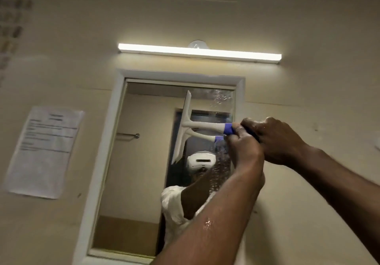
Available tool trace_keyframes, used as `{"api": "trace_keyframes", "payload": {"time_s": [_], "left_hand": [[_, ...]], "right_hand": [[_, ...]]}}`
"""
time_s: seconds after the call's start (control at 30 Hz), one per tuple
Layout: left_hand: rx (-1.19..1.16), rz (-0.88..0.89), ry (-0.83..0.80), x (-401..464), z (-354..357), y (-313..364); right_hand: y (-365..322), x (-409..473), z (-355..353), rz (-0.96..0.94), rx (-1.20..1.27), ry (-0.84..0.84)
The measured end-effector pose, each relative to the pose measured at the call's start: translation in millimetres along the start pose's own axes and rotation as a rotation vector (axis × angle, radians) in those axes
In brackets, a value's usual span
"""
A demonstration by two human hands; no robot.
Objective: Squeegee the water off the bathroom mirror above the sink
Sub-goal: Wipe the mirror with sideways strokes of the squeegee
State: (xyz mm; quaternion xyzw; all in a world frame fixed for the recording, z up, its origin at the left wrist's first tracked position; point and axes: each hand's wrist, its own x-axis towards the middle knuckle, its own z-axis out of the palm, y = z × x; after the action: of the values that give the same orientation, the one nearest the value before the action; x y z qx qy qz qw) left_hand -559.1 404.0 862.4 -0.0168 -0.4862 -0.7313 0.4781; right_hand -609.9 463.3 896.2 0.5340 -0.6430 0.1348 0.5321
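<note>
Squeegee [183, 124]: both hands, left [244, 149] and right [275, 139], fingers clamped on handle; I'd keep blade flat against mirror [144, 161].

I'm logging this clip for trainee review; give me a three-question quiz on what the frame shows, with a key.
1. True or false: both hands grip the squeegee handle.
2. How does the blade lie on the mirror? A) level B) nearly upright C) off the glass, out of view
3. Which side of the blade still shows droplets?

Key
1. True: the left hand and right hand close together on the handle's end.
2. B.
3. The right side; left of the blade the glass looks clear.
</note>
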Motion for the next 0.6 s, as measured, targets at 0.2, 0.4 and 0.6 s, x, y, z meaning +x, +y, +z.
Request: {"api": "trace_keyframes", "payload": {"time_s": [0.2, 0.4, 0.6], "left_hand": [[-0.056, 0.056, 0.247, 24, -82, 26], [-0.09, 0.054, 0.269, 28, -127, 41], [-0.104, 0.039, 0.264, 33, -149, 45]], "right_hand": [[-77, 38, 56, -0.082, 0.11, 0.069], [-115, 59, 80, -0.082, 0.068, 0.0], [-135, 69, 88, -0.082, 0.088, -0.021]]}}
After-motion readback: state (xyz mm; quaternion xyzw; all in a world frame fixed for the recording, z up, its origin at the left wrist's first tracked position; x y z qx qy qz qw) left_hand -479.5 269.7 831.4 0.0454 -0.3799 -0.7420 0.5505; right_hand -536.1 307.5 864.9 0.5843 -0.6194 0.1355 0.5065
